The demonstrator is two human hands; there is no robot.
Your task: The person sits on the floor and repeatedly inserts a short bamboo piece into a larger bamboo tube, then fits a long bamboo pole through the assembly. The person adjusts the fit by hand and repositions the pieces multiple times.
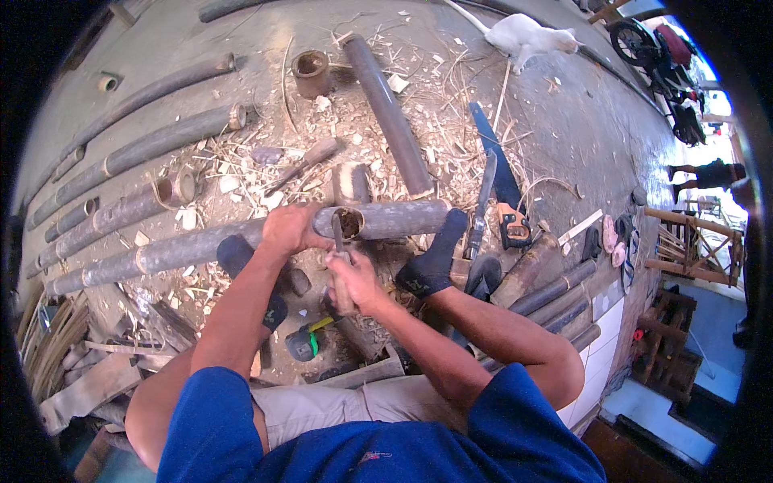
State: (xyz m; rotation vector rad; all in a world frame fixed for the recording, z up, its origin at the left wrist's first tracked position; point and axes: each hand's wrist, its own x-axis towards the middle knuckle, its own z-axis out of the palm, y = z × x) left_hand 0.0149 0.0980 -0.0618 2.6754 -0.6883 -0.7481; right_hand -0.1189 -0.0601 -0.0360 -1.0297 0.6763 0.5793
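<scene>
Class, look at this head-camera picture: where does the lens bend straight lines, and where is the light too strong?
Head view: the bamboo poles at left curve toward the black rim; the motorbike corner, upper right, glares bright; the hands, left hand and right hand, at centre are evenly lit and sharp.

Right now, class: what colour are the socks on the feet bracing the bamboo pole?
Black, or very dark. The sock by the pole's cut end shows best in the head view.

No packages, labels, signs or screens show anywhere here: not on the ground among the bamboo, not by the tools, nor at the far edge by the motorbike
</scene>
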